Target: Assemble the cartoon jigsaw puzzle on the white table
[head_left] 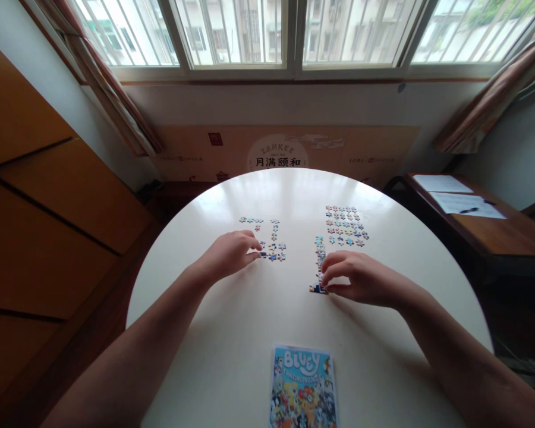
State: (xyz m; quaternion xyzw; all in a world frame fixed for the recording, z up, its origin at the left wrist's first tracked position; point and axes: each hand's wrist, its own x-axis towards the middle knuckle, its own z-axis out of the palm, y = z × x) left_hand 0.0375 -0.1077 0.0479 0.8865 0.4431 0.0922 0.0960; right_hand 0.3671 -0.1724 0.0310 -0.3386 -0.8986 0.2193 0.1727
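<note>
On the round white table, my left hand [232, 252] is at the edge of a loose group of jigsaw pieces [274, 257]. Its thumb and forefinger are apart, with the tips by the nearest pieces; no piece shows lifted between them. My right hand [361, 276] is at the lower end of a joined strip of puzzle [320, 252]. There its thumb and fingertips come close together on a puzzle piece [316, 289], which they partly cover. Behind the right hand lie rows of loose jigsaw pieces [346, 224], spread apart from one another.
A colourful Bluey picture card or booklet [303, 386] lies near the front of the white table [232, 356]. To the right, a brown desk [517, 232] holds papers [463, 204] and a pen. Windows and a wall stand behind, a wooden cabinet [35, 238] at left.
</note>
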